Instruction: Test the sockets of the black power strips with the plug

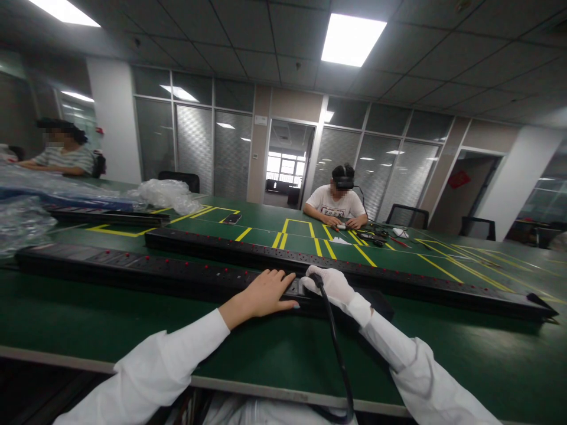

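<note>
Directly before me a long black power strip [186, 280] with a row of red buttons and sockets lies across the table. My bare left hand [263, 293] grips it, fingers over its top and far edge, thumb along the near side. My right hand [334, 286], in a white glove, is closed around a black plug [317, 280] at a socket near the strip's right part. From that plug a thick black cable [335, 342] runs down over the table's front edge. Whether the plug sits fully in the socket is hidden by the hand.
Just behind lies a second black power strip [425, 283]. Clear plastic wrap [168, 195] and another dark strip [106, 217] are at left. A phone [233, 218] rests on the green table [266, 354]. Across sits a co-worker [336, 200] beside cables and tools; another person [66, 153] sits far left.
</note>
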A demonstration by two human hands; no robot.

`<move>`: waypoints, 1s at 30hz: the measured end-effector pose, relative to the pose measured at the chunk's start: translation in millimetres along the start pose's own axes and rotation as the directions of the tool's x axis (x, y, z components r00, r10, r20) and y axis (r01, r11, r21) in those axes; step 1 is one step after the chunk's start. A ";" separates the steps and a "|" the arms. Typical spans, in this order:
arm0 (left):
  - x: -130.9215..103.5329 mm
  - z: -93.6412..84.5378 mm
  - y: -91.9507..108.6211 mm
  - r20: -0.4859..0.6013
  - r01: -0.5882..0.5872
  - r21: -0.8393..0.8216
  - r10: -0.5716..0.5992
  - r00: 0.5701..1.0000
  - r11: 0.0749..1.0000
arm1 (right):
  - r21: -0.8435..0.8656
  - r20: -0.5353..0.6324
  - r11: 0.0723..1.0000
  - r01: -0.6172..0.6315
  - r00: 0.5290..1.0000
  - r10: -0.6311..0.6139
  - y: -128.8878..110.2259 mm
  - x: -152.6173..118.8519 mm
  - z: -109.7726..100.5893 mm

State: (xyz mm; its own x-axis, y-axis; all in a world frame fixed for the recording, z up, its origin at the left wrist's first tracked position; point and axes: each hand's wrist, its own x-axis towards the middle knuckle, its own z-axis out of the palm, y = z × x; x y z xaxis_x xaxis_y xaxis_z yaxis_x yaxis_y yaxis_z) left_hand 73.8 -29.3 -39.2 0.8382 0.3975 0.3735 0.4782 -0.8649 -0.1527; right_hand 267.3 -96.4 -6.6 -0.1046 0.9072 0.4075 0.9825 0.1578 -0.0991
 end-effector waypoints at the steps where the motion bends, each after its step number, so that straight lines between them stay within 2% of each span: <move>1: 0.1 -0.1 0.0 0.001 0.000 -0.001 0.000 1.000 1.000 | 0.022 0.005 1.000 -0.013 1.000 0.013 1.3 0.9 0.1; 13: -0.4 1.2 0.1 -0.007 -0.001 0.010 0.001 1.000 1.000 | -0.040 -0.048 0.999 0.000 0.999 -0.002 0.0 -9.7 -0.6; 23: 0.0 0.2 -0.3 -0.001 -0.004 -0.003 0.004 1.000 1.000 | 0.259 0.076 0.966 -0.024 0.997 0.005 12.2 1.5 1.1; 30: 0.3 3.7 -1.6 -0.003 -0.005 -0.005 0.005 1.000 1.000 | 0.280 0.082 0.959 -0.049 0.996 0.027 12.2 0.0 0.3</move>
State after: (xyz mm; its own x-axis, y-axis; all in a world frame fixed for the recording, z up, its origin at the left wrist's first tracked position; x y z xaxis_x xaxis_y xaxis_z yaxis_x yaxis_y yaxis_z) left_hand 74.2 -26.7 -42.2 0.8398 0.3920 0.3756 0.4724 -0.8686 -0.1498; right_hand 279.2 -94.4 -8.1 -0.0901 0.9399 0.3293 0.9038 0.2160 -0.3694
